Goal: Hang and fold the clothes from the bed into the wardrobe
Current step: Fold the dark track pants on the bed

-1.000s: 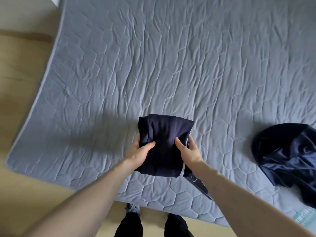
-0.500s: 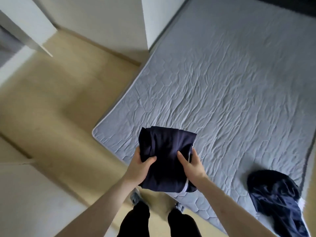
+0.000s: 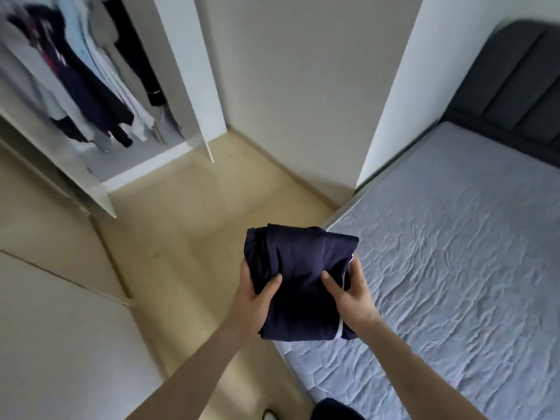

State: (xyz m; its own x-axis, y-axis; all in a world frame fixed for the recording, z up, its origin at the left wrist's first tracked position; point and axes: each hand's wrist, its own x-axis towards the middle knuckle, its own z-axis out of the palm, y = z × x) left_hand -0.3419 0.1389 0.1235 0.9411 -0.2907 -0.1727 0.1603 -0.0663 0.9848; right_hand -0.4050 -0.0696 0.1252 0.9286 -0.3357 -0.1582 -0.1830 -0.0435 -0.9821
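Over the floor beside the bed [image 3: 454,268] I now carry the folded navy garment [image 3: 303,283], left hand [image 3: 257,295] and right hand [image 3: 353,298] each gripping a side; my view has swung from mattress to open wardrobe [image 3: 100,183], so shelving probably comes next, though its blurred interior shows only hanging clothes [image 3: 85,86]

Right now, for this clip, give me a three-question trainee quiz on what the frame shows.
1. True or false: the folded navy garment lies flat on the mattress.
2. Which hands grip the garment? A) left hand only B) right hand only C) both
3. Fill in: the clothes hanging in the open wardrobe are at the upper ____ of the view.

Key: 1. False: it is held up in the hands, over the mattress edge and the floor. 2. C: each thumb lies on top, fingers under the sides. 3. Left.
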